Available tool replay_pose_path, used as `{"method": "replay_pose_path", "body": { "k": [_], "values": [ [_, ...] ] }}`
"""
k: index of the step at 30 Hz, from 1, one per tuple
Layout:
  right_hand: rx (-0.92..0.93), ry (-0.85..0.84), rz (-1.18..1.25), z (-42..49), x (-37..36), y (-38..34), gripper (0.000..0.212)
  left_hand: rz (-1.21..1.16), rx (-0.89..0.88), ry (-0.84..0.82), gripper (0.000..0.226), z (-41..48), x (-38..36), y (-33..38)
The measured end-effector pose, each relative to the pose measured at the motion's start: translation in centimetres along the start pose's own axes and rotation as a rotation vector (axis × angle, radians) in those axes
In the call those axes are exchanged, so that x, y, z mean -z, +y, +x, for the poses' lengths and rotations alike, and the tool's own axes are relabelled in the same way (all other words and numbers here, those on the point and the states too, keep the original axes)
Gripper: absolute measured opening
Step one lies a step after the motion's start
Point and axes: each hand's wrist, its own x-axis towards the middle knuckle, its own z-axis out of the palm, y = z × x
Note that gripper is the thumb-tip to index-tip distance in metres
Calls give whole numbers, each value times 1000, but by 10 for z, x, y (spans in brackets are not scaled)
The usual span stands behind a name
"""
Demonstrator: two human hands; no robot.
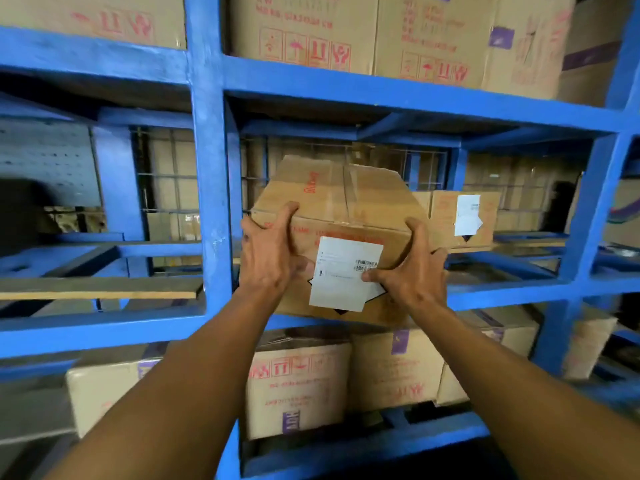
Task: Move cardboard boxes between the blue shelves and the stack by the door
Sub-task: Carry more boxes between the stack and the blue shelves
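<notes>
Reaching up and forward from the lower edge of the frame with both bare forearms (194, 375), converging on the centre. Gripping with the left hand (268, 251) at the near left corner of a cardboard box (349, 199): fingers spread and curled over the top edge, thumb laid on the front face beside a white label (341, 271). Holding with the right hand (412, 268) at the near right corner: fingers hooked round the right edge, thumb tip pressing the label's right side just under the barcode (366, 263). Clamped between the two palms, front face toward the camera.

Placed at the front of the middle bay of the blue shelves (207, 133), centre frame, tilted so the near top edge slopes down toward the right. Hard to tell whether resting on the front rail (502, 292) or lifted clear.

Plain brown, taped along the top seam, red print on top and front, with a black diamond mark (341, 311) peeking from under the label.

Just right, deeper in the same bay, a smaller box (445, 220) with a paper sheet (467, 214) on its front. Red-printed cartons (304, 26) along the top of the frame, lower cartons (298, 386) below centre.
</notes>
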Motion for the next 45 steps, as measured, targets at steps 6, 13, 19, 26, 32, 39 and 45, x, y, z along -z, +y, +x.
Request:
{"method": "replay_pose_path", "body": {
  "k": [6,13,19,26,32,39,45],
  "values": [
    [57,-106,-19,-6,-7,10,119,51,95,47,93,-34,7,0],
    [104,-205,-24,-3,-6,7,119,103,133,57,94,-40,13,-4],
    [606,6,-466,0,-19,-3,84,678,-150,135,88,-32,13,-15],
    [772,146,-363,6,-52,16,68,654,-472,207,64,-28,-19,-28],
    [861,393,-370,21,-75,25,67,626,-527,372,65,-14,-33,-40],
    [868,551,-390,35,-100,23,65,622,-553,499,60,9,-47,-55],
    [886,587,-383,43,-109,27,66,610,-563,523,59,13,-53,-58]
  ]
}}
